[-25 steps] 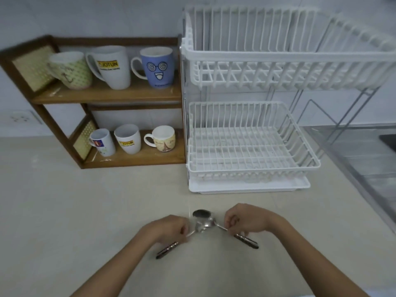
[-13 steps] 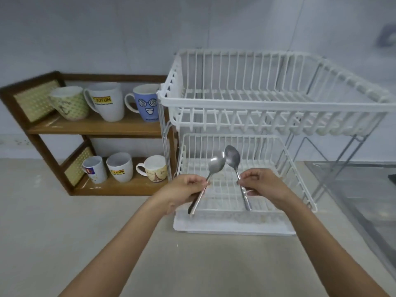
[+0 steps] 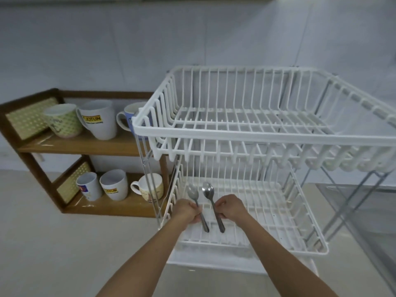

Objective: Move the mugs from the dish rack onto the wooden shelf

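Fingers of my left hand (image 3: 186,212) close around one spoon (image 3: 196,205), and my right hand (image 3: 231,209) grips a second spoon (image 3: 212,202); both bowls point up over the lower basket of the white dish rack (image 3: 246,133). Neither basket holds a mug. Six mugs stand on the wooden shelf (image 3: 79,144) to the left: three on the top board (image 3: 98,120), three below (image 3: 113,187). Pale surface (image 3: 64,254) lies underneath.

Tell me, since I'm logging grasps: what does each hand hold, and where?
Left hand and right hand each pinch one spoon's handle: left spoon, right spoon.
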